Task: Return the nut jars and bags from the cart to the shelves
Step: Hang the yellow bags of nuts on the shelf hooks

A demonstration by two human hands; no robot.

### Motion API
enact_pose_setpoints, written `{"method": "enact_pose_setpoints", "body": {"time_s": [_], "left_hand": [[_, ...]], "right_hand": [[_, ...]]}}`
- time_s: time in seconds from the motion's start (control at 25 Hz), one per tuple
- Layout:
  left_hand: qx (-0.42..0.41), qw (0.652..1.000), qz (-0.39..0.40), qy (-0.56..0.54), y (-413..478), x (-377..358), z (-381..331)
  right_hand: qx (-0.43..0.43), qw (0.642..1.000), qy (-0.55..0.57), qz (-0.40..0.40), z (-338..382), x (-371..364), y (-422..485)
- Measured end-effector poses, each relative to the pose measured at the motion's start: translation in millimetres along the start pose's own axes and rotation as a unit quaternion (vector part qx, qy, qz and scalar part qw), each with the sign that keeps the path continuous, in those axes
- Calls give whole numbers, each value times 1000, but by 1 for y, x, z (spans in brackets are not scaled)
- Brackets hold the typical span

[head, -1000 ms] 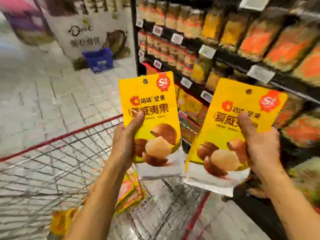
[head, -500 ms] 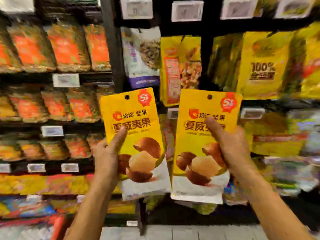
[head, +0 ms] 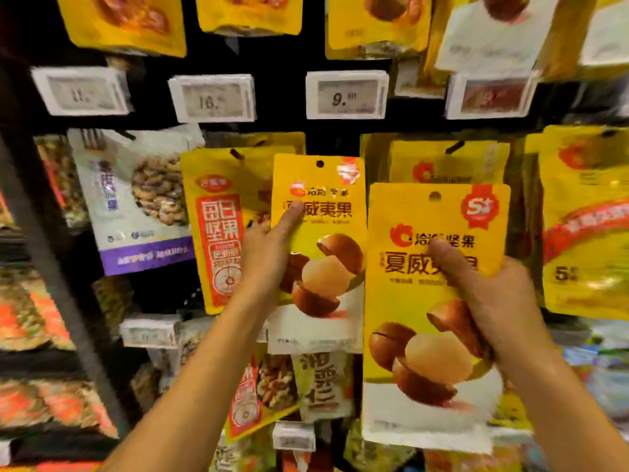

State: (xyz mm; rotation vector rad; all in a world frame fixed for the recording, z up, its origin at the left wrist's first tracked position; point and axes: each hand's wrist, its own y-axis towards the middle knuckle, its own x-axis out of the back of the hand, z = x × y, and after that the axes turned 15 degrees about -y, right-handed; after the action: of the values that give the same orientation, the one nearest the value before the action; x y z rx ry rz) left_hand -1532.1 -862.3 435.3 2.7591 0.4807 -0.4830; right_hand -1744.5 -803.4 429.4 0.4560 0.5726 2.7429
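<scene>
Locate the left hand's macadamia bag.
Head view, centre: the left hand holds the macadamia bag below the 9 price tag, left of the right hand's twin bag.

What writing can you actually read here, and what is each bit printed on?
"威夷果": left nut bag, in the left hand.
"洽洽 坚果": right nut bag, in the right hand.
"S+": its red badge.
"每日坚果": hanging red-panel bag.
"11.": first price tag.
"16.": second price tag.
"9.": third price tag.
Too blurred: fourth price tag, all small print.
</scene>
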Motion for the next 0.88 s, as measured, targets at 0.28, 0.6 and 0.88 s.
{"method": "enact_pose_setpoints", "body": {"time_s": [0.28,0.6,0.88], "left_hand": [[-14,999,21,27,28,-50,-6],[11,999,29,-10,30,-43,4],[17,999,25,-11,34,-45,1]], "right_hand": [[-39,999,18,25,-13,4,25],[-44,998,16,46,-17,-4,31],[-47,998,14,46,-18,-8,36]]}}
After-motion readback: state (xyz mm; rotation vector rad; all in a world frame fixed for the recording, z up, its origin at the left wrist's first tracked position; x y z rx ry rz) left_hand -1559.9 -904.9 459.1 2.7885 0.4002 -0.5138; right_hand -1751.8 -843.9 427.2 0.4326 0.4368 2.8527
